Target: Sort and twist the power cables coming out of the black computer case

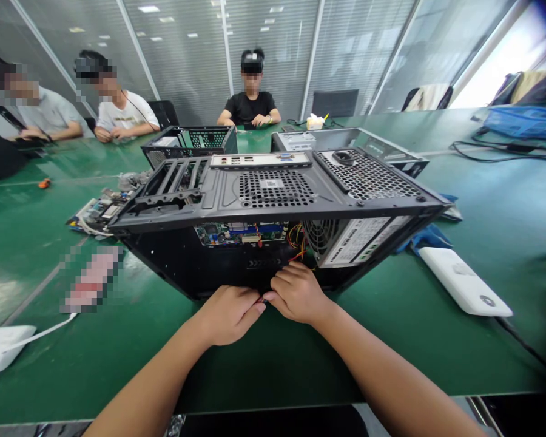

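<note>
A black computer case [164, 220] stands on the green table with its back panel up and its open side facing me. Inside show a green circuit board [218, 234], coloured wires and a power supply [357, 241] with a label. My left hand [232, 312] is closed in a pinch at the case's lower front. Against it, my right hand [300, 291] is also closed, near the red and yellow wires. Something small and reddish sits between the fingertips of both hands; I cannot make out what it is.
Two more cases [193, 141] [403, 159] stand behind. Circuit boards [104, 209] and a pixelated phone [93, 279] lie left, white power banks [4, 346] [464, 280] at both sides. Cables and a blue basket [525, 123] are far right. Three people sit across the table.
</note>
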A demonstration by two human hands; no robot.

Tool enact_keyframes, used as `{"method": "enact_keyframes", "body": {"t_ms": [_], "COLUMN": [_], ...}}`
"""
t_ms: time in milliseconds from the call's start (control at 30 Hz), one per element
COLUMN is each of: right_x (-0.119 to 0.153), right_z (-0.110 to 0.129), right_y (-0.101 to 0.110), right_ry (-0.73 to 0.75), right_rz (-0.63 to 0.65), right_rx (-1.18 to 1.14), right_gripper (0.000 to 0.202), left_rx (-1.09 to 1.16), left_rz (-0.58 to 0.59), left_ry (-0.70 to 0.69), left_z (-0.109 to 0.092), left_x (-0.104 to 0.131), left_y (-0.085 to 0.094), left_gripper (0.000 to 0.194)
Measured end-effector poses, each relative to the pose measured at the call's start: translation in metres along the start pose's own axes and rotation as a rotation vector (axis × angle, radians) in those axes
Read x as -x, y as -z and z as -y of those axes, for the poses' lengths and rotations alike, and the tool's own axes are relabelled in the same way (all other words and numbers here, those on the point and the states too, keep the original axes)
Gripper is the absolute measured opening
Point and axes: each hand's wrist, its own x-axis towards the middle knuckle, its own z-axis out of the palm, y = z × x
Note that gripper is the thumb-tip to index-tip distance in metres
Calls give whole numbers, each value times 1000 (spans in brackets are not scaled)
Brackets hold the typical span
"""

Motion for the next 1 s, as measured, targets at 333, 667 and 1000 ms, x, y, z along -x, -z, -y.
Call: {"method": "enact_keyframes", "body": {"t_ms": [333, 667, 1000], "right_x": [-1, -2, -1], "right_z": [1, 1, 1], "right_y": [1, -1, -2], "right_ry": [-32, -42, -53], "right_rz": [1, 17, 23], "right_rx": [28, 37, 21], "right_gripper": [51, 49, 47], "left_rx": [-212, -92, -229], "left_rz": [-40, -15, -63], "left_ry": [10, 51, 11], "left_z": [1, 2, 3], "left_x": [-2, -2, -3], "left_y": [-5, -1, -5], "left_gripper": [36, 37, 36]}}
